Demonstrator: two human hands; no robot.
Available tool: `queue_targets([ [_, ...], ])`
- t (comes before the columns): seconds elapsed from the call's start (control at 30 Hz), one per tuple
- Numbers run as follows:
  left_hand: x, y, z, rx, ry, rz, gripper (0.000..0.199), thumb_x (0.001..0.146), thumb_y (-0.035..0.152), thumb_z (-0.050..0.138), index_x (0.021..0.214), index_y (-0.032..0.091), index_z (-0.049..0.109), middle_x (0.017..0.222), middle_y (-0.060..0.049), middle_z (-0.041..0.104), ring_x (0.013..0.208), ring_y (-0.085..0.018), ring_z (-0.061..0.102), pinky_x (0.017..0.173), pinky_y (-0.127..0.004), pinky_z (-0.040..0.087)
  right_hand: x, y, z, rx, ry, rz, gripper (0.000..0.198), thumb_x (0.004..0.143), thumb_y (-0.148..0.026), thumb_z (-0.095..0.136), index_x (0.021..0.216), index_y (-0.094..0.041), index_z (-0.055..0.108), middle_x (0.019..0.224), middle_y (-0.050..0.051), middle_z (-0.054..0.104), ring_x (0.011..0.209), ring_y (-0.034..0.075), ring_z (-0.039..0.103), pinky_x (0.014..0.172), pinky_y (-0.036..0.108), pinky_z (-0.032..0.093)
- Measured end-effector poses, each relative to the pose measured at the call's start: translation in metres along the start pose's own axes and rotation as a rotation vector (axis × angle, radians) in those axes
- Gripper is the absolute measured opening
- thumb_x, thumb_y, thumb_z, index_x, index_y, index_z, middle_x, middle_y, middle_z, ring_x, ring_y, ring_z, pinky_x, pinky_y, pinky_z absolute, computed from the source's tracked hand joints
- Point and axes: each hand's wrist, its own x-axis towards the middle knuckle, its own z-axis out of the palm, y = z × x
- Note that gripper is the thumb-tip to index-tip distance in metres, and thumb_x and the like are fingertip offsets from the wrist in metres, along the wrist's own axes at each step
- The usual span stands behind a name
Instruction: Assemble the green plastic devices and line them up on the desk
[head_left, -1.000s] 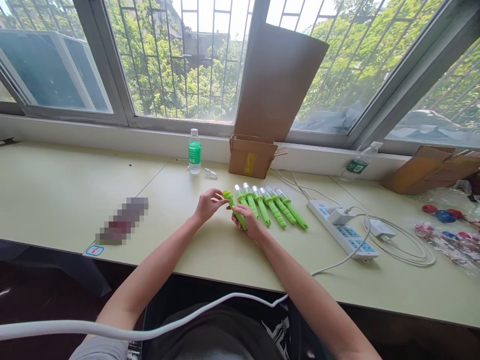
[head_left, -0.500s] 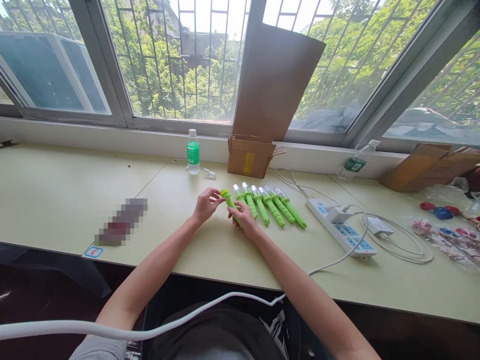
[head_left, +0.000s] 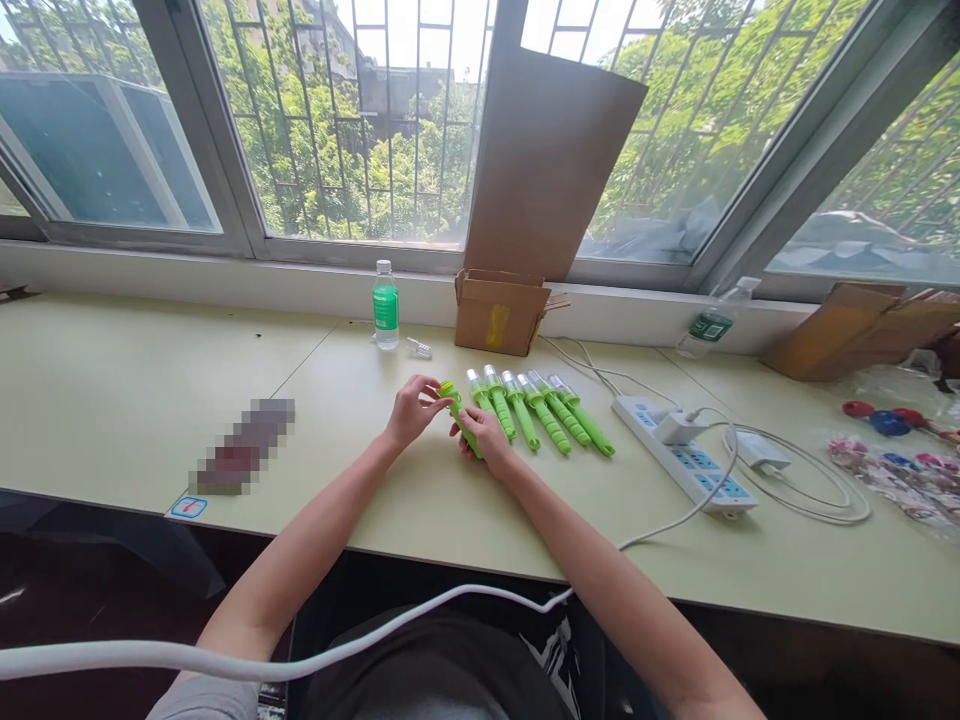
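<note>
Both my hands hold one green plastic tube-shaped handle point(head_left: 457, 408), tilted with its yellow-green end up and to the left. My left hand point(head_left: 412, 412) pinches that upper end between thumb and fingers. Lower down, my right hand point(head_left: 486, 438) is wrapped round the body, hiding part of it. No clear tip shows on this handle. Just right of my hands lie several green handles with clear tips point(head_left: 545, 414) in a row, some with ribbed grips.
A water bottle point(head_left: 386, 306) and a small clear plastic piece point(head_left: 418, 348) stand behind. An open cardboard box point(head_left: 499, 312) is at the sill. To the right are a power strip point(head_left: 684, 455) with cables and bagged items point(head_left: 900, 470). A white cable point(head_left: 322, 660) crosses in front of me.
The upper end of the handle has shifted slightly left and down in my left hand. My right hand's fingers have moved a little along the body.
</note>
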Motion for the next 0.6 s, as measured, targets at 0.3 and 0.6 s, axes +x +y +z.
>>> queue_targets([
  [0.3, 0.001, -0.0029, 0.0009, 0.017, 0.004, -0.031, 0.036, 0.069, 0.048, 0.07, 0.081, 0.017, 0.057, 0.083, -0.004, 0.061, 0.068, -0.014, 0.063, 0.056, -0.029, 0.058, 0.0006, 0.0022, -0.0013, 0.01, -0.004, 0.0, 0.032, 0.077, -0.049, 0.055, 0.081, -0.017, 0.055, 0.071, 0.003, 0.063, 0.041, 0.008, 0.048, 0.035, 0.021, 0.032],
  [0.6, 0.0013, -0.0038, 0.0009, 0.017, -0.004, -0.03, 0.035, 0.07, 0.047, 0.069, 0.08, 0.016, 0.058, 0.083, -0.004, 0.062, 0.069, -0.014, 0.064, 0.057, -0.029, 0.058, 0.0017, 0.0036, -0.0027, 0.034, -0.009, 0.005, 0.033, 0.077, -0.049, 0.055, 0.085, -0.017, 0.056, 0.067, 0.001, 0.061, 0.04, 0.008, 0.047, 0.034, 0.021, 0.031],
])
